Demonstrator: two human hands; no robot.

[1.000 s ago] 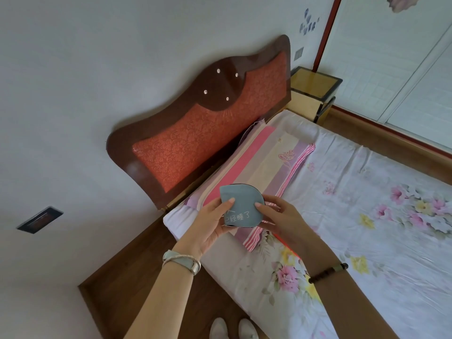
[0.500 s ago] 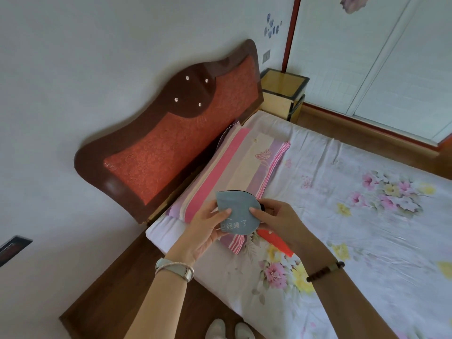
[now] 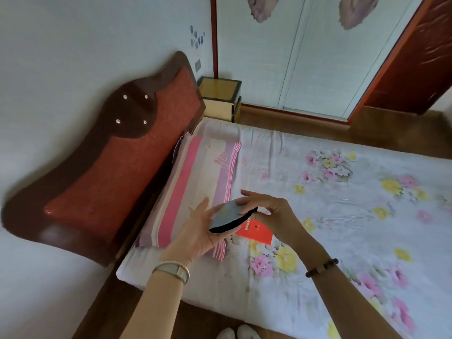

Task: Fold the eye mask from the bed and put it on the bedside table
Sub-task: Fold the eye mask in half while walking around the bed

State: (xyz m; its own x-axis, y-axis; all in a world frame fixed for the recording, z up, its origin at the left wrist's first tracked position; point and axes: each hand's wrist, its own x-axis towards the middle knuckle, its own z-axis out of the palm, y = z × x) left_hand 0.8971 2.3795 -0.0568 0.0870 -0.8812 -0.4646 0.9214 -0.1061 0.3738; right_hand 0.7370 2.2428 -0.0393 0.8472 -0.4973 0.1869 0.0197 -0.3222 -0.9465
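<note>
The eye mask (image 3: 228,215) is folded in half, grey-blue outside with a black edge, and lies nearly flat above the near end of the pillow. My left hand (image 3: 195,227) supports it from underneath with the palm up. My right hand (image 3: 271,211) pinches its upper right edge between thumb and fingers. The yellow bedside table (image 3: 220,94) with dark trim stands far off, beyond the headboard, on the other side of the bed.
A striped pink and purple pillow (image 3: 195,187) lies along the red-brown headboard (image 3: 117,152). A red booklet (image 3: 256,231) rests on the floral bed sheet (image 3: 342,204) under my right hand. White sliding doors (image 3: 305,57) and a dark door (image 3: 415,57) stand behind the bed.
The mask has tipped from upright and facing me to nearly flat in my hands. My view has swung right, bringing the bedside table and doors closer to centre.
</note>
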